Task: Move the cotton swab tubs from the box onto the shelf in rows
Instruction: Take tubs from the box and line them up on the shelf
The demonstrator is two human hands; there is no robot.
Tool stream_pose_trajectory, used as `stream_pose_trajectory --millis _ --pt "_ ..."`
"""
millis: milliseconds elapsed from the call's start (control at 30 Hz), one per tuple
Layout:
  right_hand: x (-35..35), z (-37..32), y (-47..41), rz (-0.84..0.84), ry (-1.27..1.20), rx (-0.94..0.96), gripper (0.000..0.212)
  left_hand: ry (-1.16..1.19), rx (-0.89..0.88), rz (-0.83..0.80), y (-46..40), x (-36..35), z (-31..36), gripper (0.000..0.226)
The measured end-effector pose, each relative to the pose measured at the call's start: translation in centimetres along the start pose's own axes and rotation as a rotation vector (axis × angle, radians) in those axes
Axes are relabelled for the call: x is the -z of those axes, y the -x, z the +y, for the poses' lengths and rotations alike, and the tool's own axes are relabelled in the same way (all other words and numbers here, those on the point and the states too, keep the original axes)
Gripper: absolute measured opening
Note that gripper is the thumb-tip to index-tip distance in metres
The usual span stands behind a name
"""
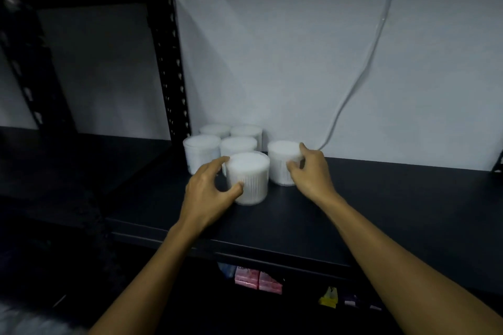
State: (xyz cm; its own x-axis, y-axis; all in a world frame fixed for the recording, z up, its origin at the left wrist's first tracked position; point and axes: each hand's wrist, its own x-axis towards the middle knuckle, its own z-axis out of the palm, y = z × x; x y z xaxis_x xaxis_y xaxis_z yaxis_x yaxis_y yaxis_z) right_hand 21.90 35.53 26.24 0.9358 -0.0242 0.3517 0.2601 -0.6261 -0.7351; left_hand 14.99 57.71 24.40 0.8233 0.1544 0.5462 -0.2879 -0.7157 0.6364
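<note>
Head view: left hand [211,189] grips a white ribbed cotton-swab tub [249,178], right hand [309,170] grips another [283,163], both on the black shelf [381,198]; four tubs [217,144] stand behind. Box unseen, remainder unknown.

pink packs [258,282] half hidden, blurred

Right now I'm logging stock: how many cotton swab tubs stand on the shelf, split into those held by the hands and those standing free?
Held tubs: 2, one in the left hand, one in the right hand
Free tubs: 4
Total on the shelf: 6
</note>
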Motion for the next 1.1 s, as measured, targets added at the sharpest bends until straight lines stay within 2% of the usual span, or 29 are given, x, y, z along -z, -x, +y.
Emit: stream_pose_trajectory --millis 200,400,567,800,1100 --pt "-3.3 0.3 -1.1 0.058 0.057 0.150 0.054 -0.038 0.067 0.035 0.2 0.9 0.0 0.069" --pt "-4.5 0.0 -2.7 0.073 -0.061 0.159 0.064 -0.137 0.133 0.201 0.2 1.4 -1.1 0.074" --pt "-4.9 0.3 -3.5 0.080 -0.107 0.174 0.059 -0.165 0.215 0.309 0.0 1.2 -1.5 0.073" --pt "-4.9 0.9 -3.6 0.093 -0.160 0.204 0.027 -0.135 0.291 0.321 -0.7 1.3 -2.0 0.070" --pt "-4.1 0.9 -2.2 -0.008 -0.175 0.075 0.015 -0.016 0.416 0.278 0.2 2.1 -1.4 0.084"
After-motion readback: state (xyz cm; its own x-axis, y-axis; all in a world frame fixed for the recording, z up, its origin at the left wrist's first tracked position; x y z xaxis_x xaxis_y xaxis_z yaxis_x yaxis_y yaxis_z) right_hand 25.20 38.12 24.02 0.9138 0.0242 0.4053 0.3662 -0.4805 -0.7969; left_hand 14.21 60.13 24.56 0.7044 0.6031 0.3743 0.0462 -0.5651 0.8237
